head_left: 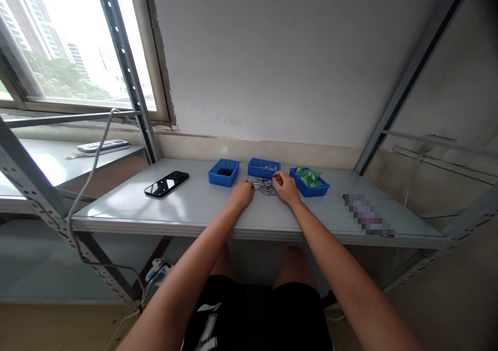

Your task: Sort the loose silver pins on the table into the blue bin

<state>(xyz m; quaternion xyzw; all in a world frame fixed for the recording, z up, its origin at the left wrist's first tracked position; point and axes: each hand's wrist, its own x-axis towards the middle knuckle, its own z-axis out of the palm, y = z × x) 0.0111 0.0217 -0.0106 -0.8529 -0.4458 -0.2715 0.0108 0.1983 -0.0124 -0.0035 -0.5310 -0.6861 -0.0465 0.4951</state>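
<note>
A loose pile of small, thin silvery metal pieces (265, 187) lies on the grey table, too small to name exactly. At its left edge rests my left hand (243, 192), fingers curled in and closed; what they hold, if anything, is hidden. My right hand (286, 187) is over the pile's right side with thumb and fingers pinched together. Whatever is in that pinch is too small to make out. Just behind the pile stands a blue tray (254, 172) with a few similar metal pieces in it.
Left of that tray is a blue tray (215, 178) of small black parts. On the right, another blue tray (311, 190) holds green packets (309, 176). A black phone (166, 184) lies left, a blurred-out flat object (368, 216) right. Metal shelf posts (416, 65) frame the table.
</note>
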